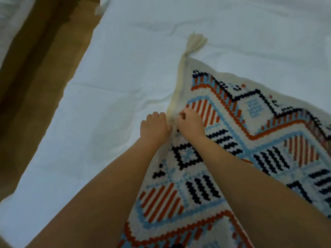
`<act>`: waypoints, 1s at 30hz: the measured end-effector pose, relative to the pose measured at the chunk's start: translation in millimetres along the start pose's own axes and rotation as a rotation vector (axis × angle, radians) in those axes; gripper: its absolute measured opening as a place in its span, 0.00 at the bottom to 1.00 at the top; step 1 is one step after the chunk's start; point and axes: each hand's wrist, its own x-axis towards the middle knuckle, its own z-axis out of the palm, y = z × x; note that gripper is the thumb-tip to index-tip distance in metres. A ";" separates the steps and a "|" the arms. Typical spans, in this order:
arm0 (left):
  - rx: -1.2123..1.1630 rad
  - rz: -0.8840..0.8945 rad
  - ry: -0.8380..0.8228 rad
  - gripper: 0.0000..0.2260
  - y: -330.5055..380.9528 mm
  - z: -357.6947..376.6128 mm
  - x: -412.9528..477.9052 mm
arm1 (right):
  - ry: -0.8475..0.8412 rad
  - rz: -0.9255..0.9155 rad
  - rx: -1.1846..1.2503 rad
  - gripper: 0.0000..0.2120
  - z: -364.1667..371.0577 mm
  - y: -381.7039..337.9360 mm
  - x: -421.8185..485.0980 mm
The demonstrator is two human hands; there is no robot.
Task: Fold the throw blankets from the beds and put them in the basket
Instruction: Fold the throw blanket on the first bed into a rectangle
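The fingers (155, 114) of the left hand (155, 126) are curled tight, knuckles up, and appear to grip the cream hem (176, 90) of the blanket (232, 140). The fingers (182, 113) of the right hand (190, 122) are bunched too, pinching the same hem just beside the left thumb. The two hands nearly touch.

The left hand sits on the outer edge, over the white sheet, and the right hand lies over the patterned weave. Both are equally near the hem. From the fingers the hem runs away from the person to the far corner, where a tassel (196, 42) lies on the bed (125, 68). The rest of the blanket spreads flat to the right and back under both forearms. Any fold would probably carry this edge rightward across that spread.

In view are one blanket, one tassel, two hands and one bed under them, with brown floor (35, 86) to the left. The basket is not in view.
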 end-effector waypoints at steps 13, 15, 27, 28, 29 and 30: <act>-0.532 -0.383 -0.003 0.21 35.9 18.1 133.9 | 0.009 0.324 0.152 0.21 18.3 -14.8 189.1; -0.514 -0.300 0.071 0.14 34.2 18.4 136.4 | 0.030 0.318 0.005 0.13 20.4 -13.6 199.3; -0.508 -0.281 0.291 0.11 -85.6 -37.2 183.2 | 0.210 0.030 0.331 0.19 61.7 -141.7 249.4; -0.487 -0.312 0.298 0.12 -101.6 -39.5 185.3 | 0.199 0.004 0.347 0.20 72.8 -152.3 251.6; -0.454 -0.340 0.293 0.12 -113.8 -39.8 185.9 | 0.172 -0.005 0.339 0.20 83.6 -158.5 253.0; -0.403 -0.357 0.277 0.12 -123.6 -37.8 184.6 | 0.126 0.005 0.310 0.20 95.7 -160.9 253.4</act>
